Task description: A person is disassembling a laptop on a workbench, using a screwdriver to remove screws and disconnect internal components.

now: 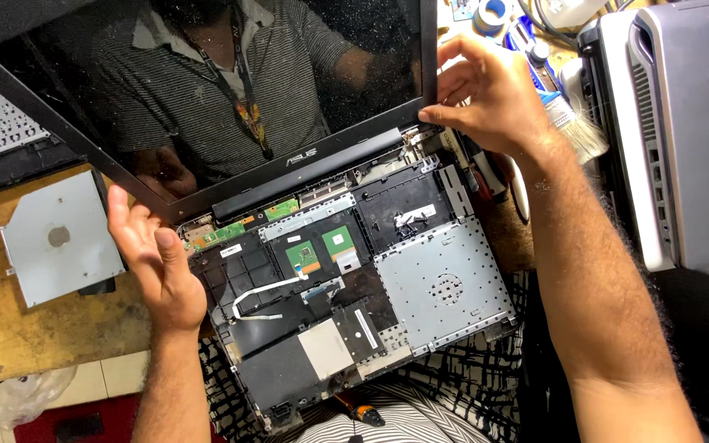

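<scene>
Left hand [153, 262] is up on edge, palm open, fingers loose, resting against the lower left corner of the glossy black laptop screen [207, 82]. Right hand [486, 94] has a pinching grip on the bezel's lower right corner. The opened laptop base [354, 287] sits below: stamped grey metal plates, green boards, white ribbon cable, on a scuffed wooden worktop [34, 328].

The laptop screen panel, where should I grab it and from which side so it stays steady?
Probably by the two lower corners of the screen panel, one from each side. The panel stands tilted open over the bare laptop base, so its glass is best left untouched. The right hand pinches the bezel at the lower right corner near the hinge; the left hand sits at the lower left corner.
</scene>
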